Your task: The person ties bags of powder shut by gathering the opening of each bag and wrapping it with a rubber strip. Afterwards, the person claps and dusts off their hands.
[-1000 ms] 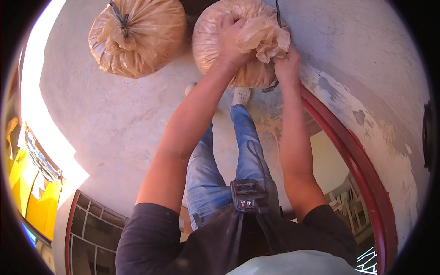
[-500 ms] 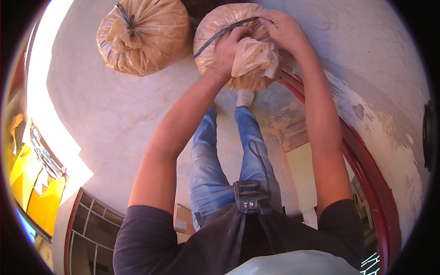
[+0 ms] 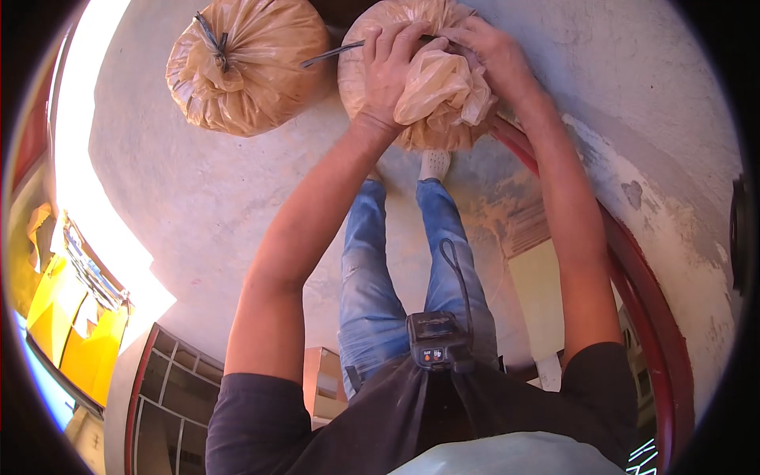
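Observation:
A full tan plastic bag (image 3: 446,96) stands before me, its gathered top folded over toward me. A dark tie strip (image 3: 332,54) crosses behind the bag's neck, one loose end sticking out to the left. My left hand (image 3: 386,75) lies on the left of the neck, its fingers bent over the strip. On the other side my right hand (image 3: 497,62) is closed at the neck, fingertips on the strip's other part. The folded plastic partly hides where the strip passes between my hands. Neither palm can be seen.
A second full tan bag (image 3: 249,67), tied with a dark strip, stands to the left. A dark red rail (image 3: 645,317) curves along the right beside a worn concrete surface (image 3: 665,174). Yellow panels (image 3: 79,332) are at the lower left, near a barred window (image 3: 174,388).
My left hand has shifted its fingers up over the strip, which now lies flatter and reaches further left. My right hand has moved slightly right and down at the neck.

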The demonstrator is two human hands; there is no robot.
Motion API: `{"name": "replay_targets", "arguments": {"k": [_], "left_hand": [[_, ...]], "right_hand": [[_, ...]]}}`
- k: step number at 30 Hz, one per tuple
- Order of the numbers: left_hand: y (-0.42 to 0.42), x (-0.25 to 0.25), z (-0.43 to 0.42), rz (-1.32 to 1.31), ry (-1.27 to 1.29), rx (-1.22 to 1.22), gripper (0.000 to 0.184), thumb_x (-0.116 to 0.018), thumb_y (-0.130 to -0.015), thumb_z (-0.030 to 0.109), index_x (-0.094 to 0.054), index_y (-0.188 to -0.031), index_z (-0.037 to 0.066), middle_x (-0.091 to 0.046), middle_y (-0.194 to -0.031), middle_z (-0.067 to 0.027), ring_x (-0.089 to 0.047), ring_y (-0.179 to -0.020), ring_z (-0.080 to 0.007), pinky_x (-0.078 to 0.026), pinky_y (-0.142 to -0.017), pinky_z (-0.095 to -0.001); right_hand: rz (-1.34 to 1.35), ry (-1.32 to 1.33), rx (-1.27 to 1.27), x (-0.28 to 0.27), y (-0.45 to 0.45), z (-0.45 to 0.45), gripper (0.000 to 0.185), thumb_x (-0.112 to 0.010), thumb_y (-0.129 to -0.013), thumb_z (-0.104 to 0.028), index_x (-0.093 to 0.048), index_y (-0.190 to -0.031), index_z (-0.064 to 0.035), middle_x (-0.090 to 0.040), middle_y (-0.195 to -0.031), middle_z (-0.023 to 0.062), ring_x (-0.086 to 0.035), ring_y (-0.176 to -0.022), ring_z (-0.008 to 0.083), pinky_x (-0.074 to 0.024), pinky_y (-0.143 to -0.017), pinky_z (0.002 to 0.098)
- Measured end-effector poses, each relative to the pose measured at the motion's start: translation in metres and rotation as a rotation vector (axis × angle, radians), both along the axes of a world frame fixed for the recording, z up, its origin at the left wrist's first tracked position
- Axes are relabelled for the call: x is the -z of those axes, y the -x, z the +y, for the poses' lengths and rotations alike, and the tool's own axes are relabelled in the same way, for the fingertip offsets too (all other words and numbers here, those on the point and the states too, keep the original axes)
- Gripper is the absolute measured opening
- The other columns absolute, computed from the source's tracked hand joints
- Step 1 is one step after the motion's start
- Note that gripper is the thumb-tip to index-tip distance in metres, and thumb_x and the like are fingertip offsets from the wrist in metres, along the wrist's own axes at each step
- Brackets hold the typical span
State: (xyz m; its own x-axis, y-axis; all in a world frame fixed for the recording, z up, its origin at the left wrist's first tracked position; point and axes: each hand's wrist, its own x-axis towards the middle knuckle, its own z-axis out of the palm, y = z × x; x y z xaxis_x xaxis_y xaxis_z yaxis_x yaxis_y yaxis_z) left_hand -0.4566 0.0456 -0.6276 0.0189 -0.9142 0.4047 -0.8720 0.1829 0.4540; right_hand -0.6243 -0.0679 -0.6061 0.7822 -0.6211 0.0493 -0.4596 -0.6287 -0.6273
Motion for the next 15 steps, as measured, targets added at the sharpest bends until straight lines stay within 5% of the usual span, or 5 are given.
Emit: {"name": "replay_targets", "arguments": {"k": [4,10,12,14,15], "left_hand": [[-0.006,-0.003,-0.012,0.030,-0.095,0.035,0.050,-0.072,-0.072,0.042,-0.065,-0.118,0.022,-0.055,-0.104,-0.0037,-0.053,-0.099,-0.0282,-0.042,-0.087,-0.0458],[-0.010,0.000,-0.026,0.069,-0.281,0.082,0.035,-0.068,-0.080,0.040,-0.067,-0.109,0.022,-0.065,-0.105,-0.0078,-0.063,-0.096,-0.0310,-0.052,-0.075,-0.0427],[-0.008,-0.005,-0.031,0.069,-0.345,0.077,0.036,-0.067,-0.080,0.041,-0.067,-0.110,0.022,-0.068,-0.106,-0.0089,-0.065,-0.097,-0.0313,-0.053,-0.077,-0.0433],[-0.007,0.001,-0.035,0.114,-0.371,0.030,0.037,-0.065,-0.080,0.042,-0.067,-0.112,0.022,-0.070,-0.107,-0.0100,-0.067,-0.098,-0.0309,-0.054,-0.078,-0.0434],[-0.009,0.004,-0.038,0.110,-0.372,0.035,0.037,-0.065,-0.080,0.042,-0.067,-0.112,0.022,-0.070,-0.107,-0.0100,-0.067,-0.098,-0.0309,-0.054,-0.078,-0.0434]], "right_hand": [[-0.185,-0.197,0.085,0.013,0.015,0.006,0.037,-0.067,-0.080,-0.004,-0.066,-0.117,-0.0076,-0.062,-0.102,0.0112,-0.065,-0.092,0.0314,-0.0519,-0.078,0.0348],[-0.035,0.084,0.339,0.002,0.046,0.044,0.017,-0.065,-0.087,-0.010,-0.067,-0.102,-0.0026,-0.065,-0.090,0.0116,-0.064,-0.082,0.0334,-0.0500,-0.072,0.0377],[0.002,-0.115,0.451,-0.007,0.055,0.077,0.014,-0.060,-0.092,-0.013,-0.066,-0.092,-0.0006,-0.063,-0.077,0.0169,-0.061,-0.070,0.0364,-0.0493,-0.066,0.0411],[0.007,-0.574,0.693,-0.045,0.048,0.114,0.022,-0.060,-0.094,-0.017,-0.063,-0.091,0.0039,-0.056,-0.068,0.0095,-0.054,-0.065,0.0147,-0.0447,-0.063,0.0334],[-0.056,-0.669,0.693,-0.057,0.035,0.137,0.022,-0.060,-0.094,-0.017,-0.062,-0.088,0.0042,-0.057,-0.068,0.0150,-0.053,-0.062,0.0207,-0.0446,-0.062,0.0354]]}}
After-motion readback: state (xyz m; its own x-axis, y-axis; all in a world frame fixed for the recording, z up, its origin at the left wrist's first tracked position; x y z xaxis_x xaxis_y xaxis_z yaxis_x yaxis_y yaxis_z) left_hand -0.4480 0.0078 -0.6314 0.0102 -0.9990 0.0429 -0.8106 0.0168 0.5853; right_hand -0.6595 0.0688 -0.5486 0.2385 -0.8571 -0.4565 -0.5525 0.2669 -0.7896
